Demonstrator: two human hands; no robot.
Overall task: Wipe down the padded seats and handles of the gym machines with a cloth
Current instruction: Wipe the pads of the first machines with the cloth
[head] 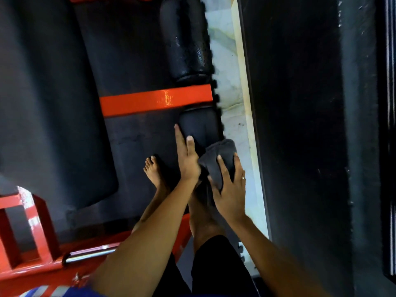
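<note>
Two black roller pads sit on one orange bar [156, 100] in the middle of the frame, the far roller pad [186, 39] above it and the near roller pad [198, 125] below it, beside a big dark seat pad [49, 103] at the left. Lower centre, the left hand [186, 159] lies flat with fingers open against the near roller, while the right hand [230, 189] is closed around one dark cloth [218, 159] pressed on that roller's end. No writing is readable.
</note>
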